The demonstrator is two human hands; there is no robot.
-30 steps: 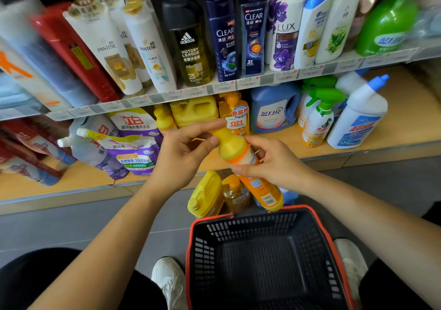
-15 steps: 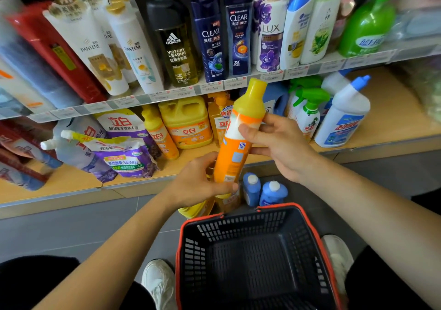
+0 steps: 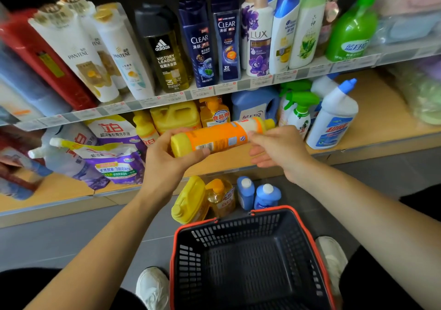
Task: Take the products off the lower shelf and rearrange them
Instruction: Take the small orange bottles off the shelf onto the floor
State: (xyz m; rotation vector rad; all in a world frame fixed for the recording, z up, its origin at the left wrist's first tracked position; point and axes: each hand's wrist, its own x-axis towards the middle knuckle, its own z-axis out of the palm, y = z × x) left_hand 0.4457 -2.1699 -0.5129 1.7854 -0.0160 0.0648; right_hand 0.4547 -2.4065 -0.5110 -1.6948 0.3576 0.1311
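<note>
An orange bottle with a yellow cap lies sideways in the air before the lower shelf, cap pointing right. My left hand grips its yellow base end. My right hand is at the neck end with fingertips touching the bottle, the fingers fairly straight. On the lower shelf behind stand a yellow jug, a yellow pump bottle, a blue detergent jug, green spray bottles and a white toilet-cleaner bottle. Purple-white refill pouches lie at left.
A black basket with a red rim sits on the floor between my shoes. Beyond it on the floor stand a yellow jug, an amber pump bottle and two blue bottles. Shampoo bottles fill the upper shelf.
The orange bottle went from upright to lying sideways. My left hand moved up to grip its base, and my right hand loosened from the neck to a fingertip touch.
</note>
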